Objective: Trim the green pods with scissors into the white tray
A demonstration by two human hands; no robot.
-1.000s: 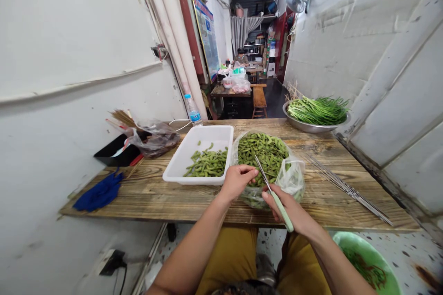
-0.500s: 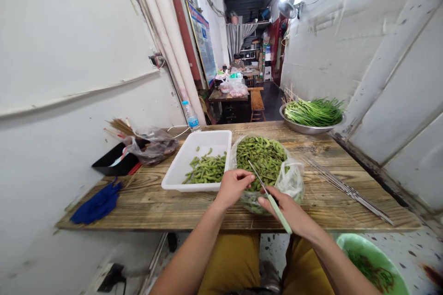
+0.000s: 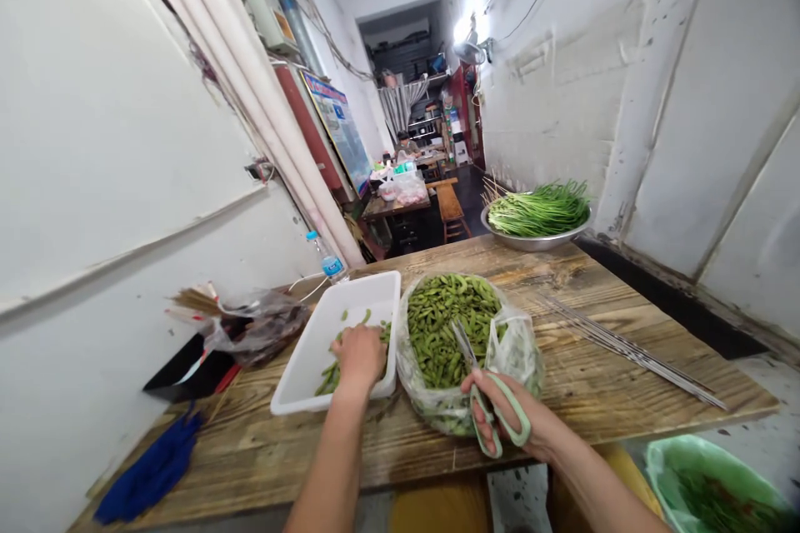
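My left hand (image 3: pixel 361 356) is down inside the white plastic tray (image 3: pixel 284 396), palm lowered over green edamame pods (image 3: pixel 328 379). Its fingers point away and are mostly hidden behind the back of the hand, so I cannot tell whether they grip a pod. In my right hand (image 3: pixel 509 412) are scissors (image 3: pixel 463 341) with pale green handles, the fingers through the loops. Their blades point up and away over a clear plastic bag (image 3: pixel 431 412) filled with many more edamame pods (image 3: pixel 447 308). The bag stands directly right of the tray.
Several metal skewers (image 3: pixel 631 350) lie on the wooden table (image 3: pixel 600 408) at right. Behind them sits a metal bowl (image 3: pixel 541 243) of green stalks. A water bottle (image 3: pixel 328 260), a black dustpan-like container (image 3: pixel 181 371) and blue cloth (image 3: pixel 150 470) are left. A green-lined bin (image 3: pixel 666 466) stands below right.
My left hand has moved left from above the bag into the tray. The scissors have turned in my right hand so both handle loops show. The camera view has tilted and shifted.
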